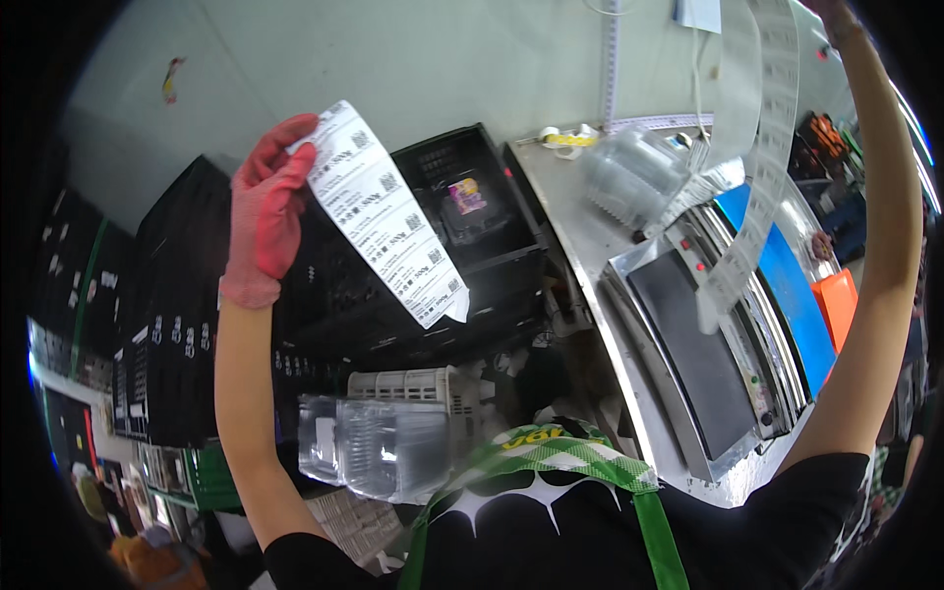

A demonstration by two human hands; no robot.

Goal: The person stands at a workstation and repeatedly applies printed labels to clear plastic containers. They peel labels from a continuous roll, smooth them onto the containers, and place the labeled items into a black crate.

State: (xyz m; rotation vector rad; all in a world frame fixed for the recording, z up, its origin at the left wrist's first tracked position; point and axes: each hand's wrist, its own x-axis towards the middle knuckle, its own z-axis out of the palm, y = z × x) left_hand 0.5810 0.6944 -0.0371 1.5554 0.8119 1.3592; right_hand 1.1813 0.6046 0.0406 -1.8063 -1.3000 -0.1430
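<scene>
My left hand [265, 211], in a red-pink glove, pinches the top end of a strip of white printed labels [388, 216]. The strip slants down to the right over a black plastic crate [531, 231]. Inside that crate sits a clear box with a purple and yellow sticker [468, 196]. High at the right, my right hand [836, 18] is cut off by the picture's top edge, so its fingers are hidden. Close to it a long translucent strip [772, 128] hangs down over a dark flat-topped machine [693, 339]; I cannot see what holds its upper end.
Stacked black crates [172, 315] stand on the left. Clear plastic trays [383, 447] lie by a white basket [442, 382] near my body. On the metal table [580, 246] are more clear containers [634, 177] and a yellow-and-white roll [570, 140]. Behind the machine stands a blue panel [796, 315].
</scene>
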